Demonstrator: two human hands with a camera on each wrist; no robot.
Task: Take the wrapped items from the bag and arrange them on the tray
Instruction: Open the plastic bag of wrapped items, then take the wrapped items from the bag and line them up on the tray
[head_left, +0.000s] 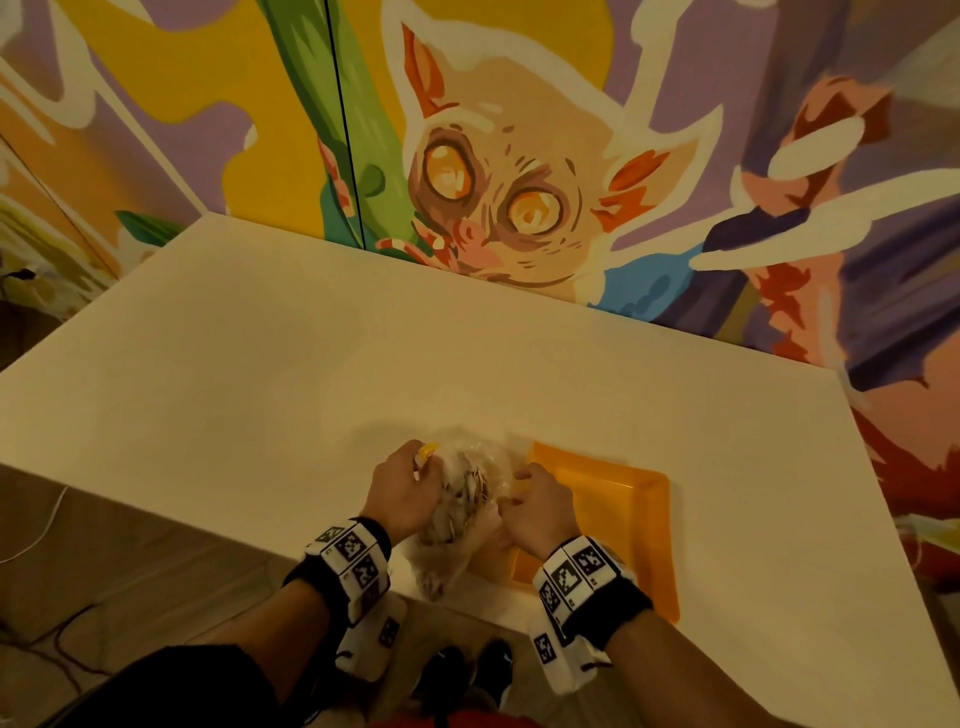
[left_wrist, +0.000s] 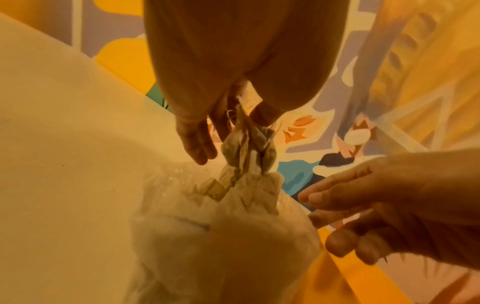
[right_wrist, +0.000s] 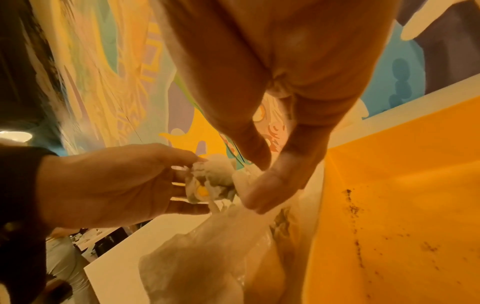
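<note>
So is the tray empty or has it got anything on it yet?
Empty: the tray shows only bare orange, with dark specks in the right wrist view. The bag sits beside it.

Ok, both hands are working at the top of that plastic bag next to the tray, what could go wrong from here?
1. The bag hangs partly over the table's near edge; a hard tug could drag it off.
2. The left hand pinches the gathered neck while the right hand pulls the thin plastic; it may tear and spill the wrapped items.
3. The orange tray shows dark specks, which could soil whatever lands there.
</note>
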